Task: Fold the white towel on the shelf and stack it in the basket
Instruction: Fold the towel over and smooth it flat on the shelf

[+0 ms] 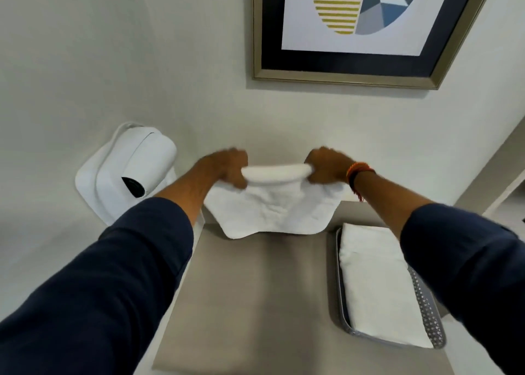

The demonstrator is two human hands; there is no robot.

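A white towel (272,209) hangs above the far end of the beige shelf (255,295), close to the wall. My left hand (227,168) grips its upper left end and my right hand (326,165) grips its upper right end. The top edge is bunched into a roll between the two hands, and the rest drapes down with its lower edge near the shelf top. At the right of the shelf stands a grey perforated basket (426,312) with a folded white towel (377,283) lying in it.
A white wall-mounted dispenser (127,173) with a dark nozzle sits left of the shelf's far end. A framed abstract picture (355,28) hangs on the wall above. The shelf's left edge runs beside a plain white wall.
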